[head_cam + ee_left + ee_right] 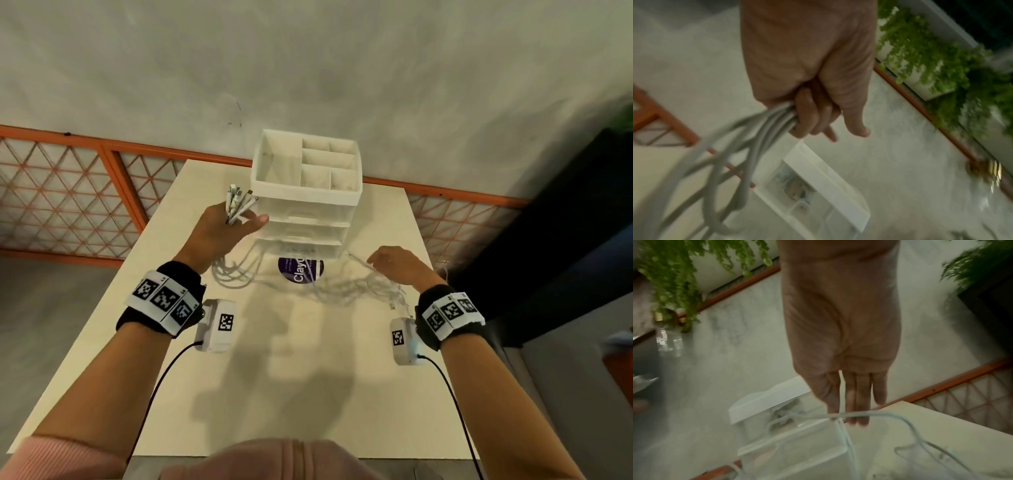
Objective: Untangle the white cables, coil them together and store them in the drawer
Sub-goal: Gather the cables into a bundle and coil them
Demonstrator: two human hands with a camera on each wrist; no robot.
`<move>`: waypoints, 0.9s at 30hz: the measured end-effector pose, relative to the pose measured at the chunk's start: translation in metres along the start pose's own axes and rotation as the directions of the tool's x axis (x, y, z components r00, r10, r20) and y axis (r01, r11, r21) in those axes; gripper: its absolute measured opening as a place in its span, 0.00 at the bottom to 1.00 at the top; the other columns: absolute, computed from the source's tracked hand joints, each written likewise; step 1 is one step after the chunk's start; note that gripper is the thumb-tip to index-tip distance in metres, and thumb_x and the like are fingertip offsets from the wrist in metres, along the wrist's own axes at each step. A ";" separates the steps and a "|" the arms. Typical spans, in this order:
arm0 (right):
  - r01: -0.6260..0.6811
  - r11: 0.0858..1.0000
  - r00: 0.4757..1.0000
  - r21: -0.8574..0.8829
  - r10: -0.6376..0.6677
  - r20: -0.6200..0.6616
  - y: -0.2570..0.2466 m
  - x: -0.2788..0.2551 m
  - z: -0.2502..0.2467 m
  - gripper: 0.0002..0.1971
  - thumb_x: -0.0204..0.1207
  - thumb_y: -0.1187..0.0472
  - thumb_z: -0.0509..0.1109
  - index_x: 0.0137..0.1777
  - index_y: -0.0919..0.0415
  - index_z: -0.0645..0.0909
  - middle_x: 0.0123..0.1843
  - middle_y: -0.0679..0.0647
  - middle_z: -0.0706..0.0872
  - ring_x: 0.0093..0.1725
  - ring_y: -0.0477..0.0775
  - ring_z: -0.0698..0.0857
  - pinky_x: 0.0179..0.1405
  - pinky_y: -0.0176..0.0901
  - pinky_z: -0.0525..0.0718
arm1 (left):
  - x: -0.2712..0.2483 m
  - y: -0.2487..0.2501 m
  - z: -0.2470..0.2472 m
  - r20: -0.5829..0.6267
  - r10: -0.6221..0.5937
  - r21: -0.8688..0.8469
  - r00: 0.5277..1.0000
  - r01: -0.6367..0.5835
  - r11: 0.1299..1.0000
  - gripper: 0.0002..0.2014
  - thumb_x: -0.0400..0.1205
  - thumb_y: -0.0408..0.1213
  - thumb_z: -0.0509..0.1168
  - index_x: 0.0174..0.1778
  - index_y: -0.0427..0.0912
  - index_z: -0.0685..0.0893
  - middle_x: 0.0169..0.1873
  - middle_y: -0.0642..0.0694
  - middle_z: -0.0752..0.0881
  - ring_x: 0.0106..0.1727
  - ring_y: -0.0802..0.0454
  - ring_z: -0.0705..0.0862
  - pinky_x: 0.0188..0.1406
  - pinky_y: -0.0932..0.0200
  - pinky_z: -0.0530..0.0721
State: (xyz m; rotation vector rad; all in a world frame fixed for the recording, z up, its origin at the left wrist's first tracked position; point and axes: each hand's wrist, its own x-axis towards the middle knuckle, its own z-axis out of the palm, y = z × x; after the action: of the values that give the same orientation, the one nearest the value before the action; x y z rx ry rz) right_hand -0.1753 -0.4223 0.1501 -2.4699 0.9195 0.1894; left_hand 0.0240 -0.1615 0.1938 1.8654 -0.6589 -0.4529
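My left hand (pixel 229 224) is raised above the table's left side and grips a bundle of white cables (pixel 764 128), with their plug ends (pixel 239 198) fanning out above the fist. The cables sag from it to the table, run under the hand and trail to a loose tangle (pixel 356 291) at the right. My right hand (pixel 394 265) hovers low over that tangle with straight fingers (pixel 861 402); one thin cable strand (pixel 869 414) crosses its fingertips. A white and clear drawer unit (pixel 305 209) stands at the table's far middle, its drawers shut.
The drawer unit's top is an open divided tray (pixel 329 161). A purple round sticker (pixel 301 270) lies on the cream table (pixel 308 377) in front of the unit. An orange lattice railing (pixel 68 192) runs behind the table. A dark cabinet (pixel 565 222) stands at the right.
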 end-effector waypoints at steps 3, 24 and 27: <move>0.287 0.944 0.940 0.165 -0.245 -0.236 -0.037 -0.010 0.009 0.11 0.79 0.65 0.67 0.59 0.64 0.84 0.59 0.61 0.85 0.61 0.57 0.83 0.59 0.32 0.73 | -0.007 0.007 0.011 0.147 0.058 -0.367 0.987 0.000 0.930 0.20 0.79 0.50 0.66 0.28 0.48 0.65 0.18 0.56 0.57 0.18 0.58 0.54 0.20 0.64 0.57; 0.458 0.841 0.889 0.287 -0.441 -0.126 -0.149 -0.038 0.007 0.25 0.86 0.50 0.55 0.24 0.52 0.69 0.22 0.44 0.80 0.40 0.50 0.89 0.34 0.37 0.73 | -0.002 -0.017 0.040 0.054 -0.298 -0.593 0.953 0.271 0.758 0.09 0.83 0.41 0.62 0.44 0.38 0.80 0.39 0.43 0.84 0.38 0.51 0.83 0.40 0.61 0.85; 0.392 0.859 0.919 0.330 -0.383 -0.095 -0.148 -0.037 -0.003 0.24 0.85 0.49 0.55 0.27 0.57 0.73 0.42 0.61 0.89 0.47 0.65 0.88 0.44 0.49 0.81 | -0.005 -0.019 0.040 -0.114 -0.259 -0.268 0.959 0.221 0.938 0.40 0.68 0.54 0.71 0.67 0.29 0.71 0.63 0.31 0.75 0.58 0.36 0.81 0.57 0.42 0.81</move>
State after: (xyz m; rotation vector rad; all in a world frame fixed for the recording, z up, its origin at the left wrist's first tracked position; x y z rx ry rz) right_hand -0.1087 -0.3061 0.2228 -2.2688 0.3991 -0.1340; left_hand 0.0008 -0.1817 0.1617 1.7211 -0.2587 -0.5257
